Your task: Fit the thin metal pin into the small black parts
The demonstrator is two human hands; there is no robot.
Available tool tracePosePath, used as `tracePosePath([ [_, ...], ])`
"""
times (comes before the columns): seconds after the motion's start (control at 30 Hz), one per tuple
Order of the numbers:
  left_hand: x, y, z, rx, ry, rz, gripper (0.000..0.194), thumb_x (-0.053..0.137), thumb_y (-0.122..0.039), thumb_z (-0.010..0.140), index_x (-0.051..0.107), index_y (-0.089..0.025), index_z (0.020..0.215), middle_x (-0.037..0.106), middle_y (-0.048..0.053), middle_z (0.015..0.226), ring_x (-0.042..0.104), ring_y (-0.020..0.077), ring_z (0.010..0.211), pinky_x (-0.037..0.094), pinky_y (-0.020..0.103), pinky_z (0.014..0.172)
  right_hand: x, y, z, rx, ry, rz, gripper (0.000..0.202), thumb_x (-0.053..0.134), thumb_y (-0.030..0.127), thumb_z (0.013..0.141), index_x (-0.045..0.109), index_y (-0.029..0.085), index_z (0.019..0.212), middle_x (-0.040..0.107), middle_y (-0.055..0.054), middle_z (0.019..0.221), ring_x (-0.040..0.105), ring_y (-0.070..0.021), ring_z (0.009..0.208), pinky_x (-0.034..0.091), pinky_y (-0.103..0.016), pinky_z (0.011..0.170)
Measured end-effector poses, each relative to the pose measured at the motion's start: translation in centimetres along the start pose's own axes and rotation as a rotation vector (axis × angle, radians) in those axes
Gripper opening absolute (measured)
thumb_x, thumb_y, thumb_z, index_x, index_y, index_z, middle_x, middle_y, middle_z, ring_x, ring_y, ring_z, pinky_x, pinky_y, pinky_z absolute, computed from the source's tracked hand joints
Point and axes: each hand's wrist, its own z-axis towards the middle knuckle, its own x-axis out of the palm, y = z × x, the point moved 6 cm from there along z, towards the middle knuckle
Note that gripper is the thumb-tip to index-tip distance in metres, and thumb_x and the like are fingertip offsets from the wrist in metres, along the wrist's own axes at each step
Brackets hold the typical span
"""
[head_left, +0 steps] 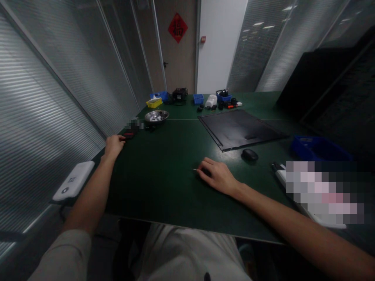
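Note:
My left hand (114, 146) reaches out to the left edge of the table, its thumb and fingers closed at the near end of a dark flat case (129, 135) with a red stripe. Part of that case is blurred out. Over the middle of the green table (158, 175), my right hand (216, 174) is curled in a pinch. A thin, pale, needle-like piece (195, 169) sticks out from its fingertips to the left; its exact kind is too small to make out. A black computer mouse (249, 155) lies right of this hand.
Farther back are a metal bowl (156, 116) with small parts, a black mat (238, 127), a yellow tray (154, 103) and a small blue bin (198, 99). A larger blue bin (319, 148) stands right. A white device (74, 180) is beside my left forearm.

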Motion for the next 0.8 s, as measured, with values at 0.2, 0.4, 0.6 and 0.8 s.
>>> tracePosePath([
  [0.2, 0.0, 0.3, 0.1, -0.021, 0.009, -0.016, 0.031, 0.065, -0.019, 0.090, 0.078, -0.018, 0.118, 0.076, 0.011, 0.117, 0.069, 0.0271, 0.111, 0.052, 0.036, 0.103, -0.1, 0.1, 0.0, 0.005, -0.002, -0.004, 0.018, 0.053, 0.034, 0.106, 0.065, 0.021, 0.102, 0.063, -0.003, 0.099, 0.058, -0.0138, 0.073, 0.037, -0.027, 0.063],
  [0.4, 0.1, 0.3, 0.2, -0.059, 0.034, -0.021, 0.027, 0.066, -0.019, 0.088, 0.080, -0.017, 0.112, 0.077, 0.011, 0.112, 0.070, 0.0289, 0.108, 0.053, 0.037, 0.101, -0.3, 0.3, 0.0, 0.007, 0.003, 0.002, 0.019, 0.052, 0.034, 0.106, 0.065, 0.021, 0.102, 0.063, -0.003, 0.100, 0.058, -0.0132, 0.072, 0.038, -0.027, 0.063],
  [0.6, 0.0, 0.3, -0.3, -0.038, -0.011, -0.048, 0.032, 0.063, -0.017, 0.090, 0.077, -0.015, 0.118, 0.077, 0.011, 0.112, 0.071, 0.0252, 0.104, 0.054, 0.033, 0.098, -0.2, 0.3, 0.0, 0.000, 0.011, 0.005, 0.020, 0.051, 0.034, 0.106, 0.065, 0.021, 0.103, 0.063, -0.003, 0.101, 0.057, -0.0133, 0.072, 0.038, -0.027, 0.063],
  [0.8, -0.4, -0.4, -0.9, 0.004, -0.017, 0.005, 0.031, 0.059, -0.018, 0.091, 0.079, -0.016, 0.114, 0.077, 0.012, 0.111, 0.069, 0.0270, 0.105, 0.052, 0.036, 0.100, 0.0, 0.0, 0.0, -0.002, 0.006, -0.008, 0.019, 0.052, 0.035, 0.106, 0.065, 0.021, 0.102, 0.063, -0.003, 0.099, 0.057, -0.0138, 0.072, 0.038, -0.028, 0.063],
])
